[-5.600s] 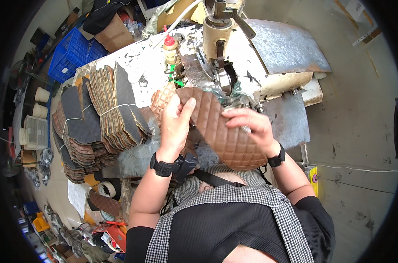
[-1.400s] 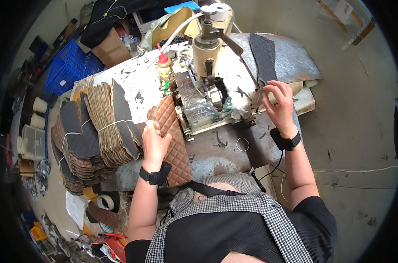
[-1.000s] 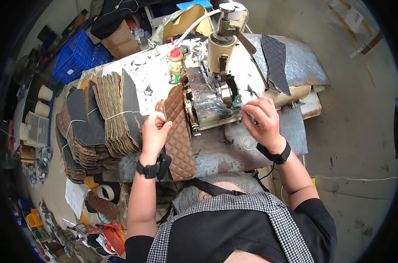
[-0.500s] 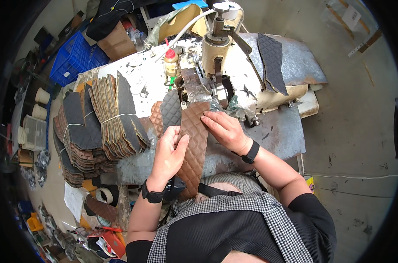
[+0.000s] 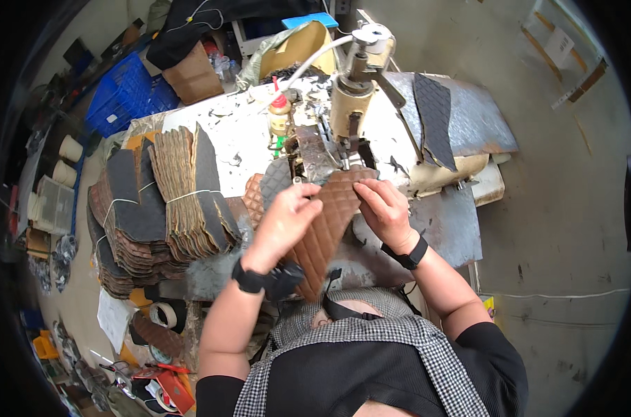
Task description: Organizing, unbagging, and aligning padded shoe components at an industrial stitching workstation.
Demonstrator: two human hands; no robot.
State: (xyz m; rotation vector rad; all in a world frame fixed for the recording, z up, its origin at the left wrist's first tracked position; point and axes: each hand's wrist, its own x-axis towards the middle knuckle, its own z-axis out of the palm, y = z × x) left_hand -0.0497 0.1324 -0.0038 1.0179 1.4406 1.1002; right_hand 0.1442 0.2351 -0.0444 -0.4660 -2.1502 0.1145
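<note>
A brown diamond-quilted piece (image 5: 335, 221), which looks like leather, hangs from the working end of a cream-coloured bench machine (image 5: 350, 104) down toward my lap. My left hand (image 5: 282, 221) pinches its left edge near the top, somewhat blurred. My right hand (image 5: 387, 212) grips the upper right edge with bent fingers. The top edge of the piece lies up against the machine's metal parts, and its exact contact there is hidden. Left of my left hand lie a grey quilted piece (image 5: 275, 178) and a lighter brown quilted piece (image 5: 254, 197), both partly covered.
Tied stacks of dark quilted pieces (image 5: 208, 174) stand at the left of the bench. A red-capped bottle (image 5: 279, 119) is beside the machine. One black quilted piece (image 5: 433, 121) lies on the right. A blue crate (image 5: 124, 97) sits at the far left. Dark scraps litter the white tabletop.
The brown piece has swung so its top leans right, nearer the machine. My left hand moved up and right along its edge; my right hand shifted right. The view has shifted slightly.
</note>
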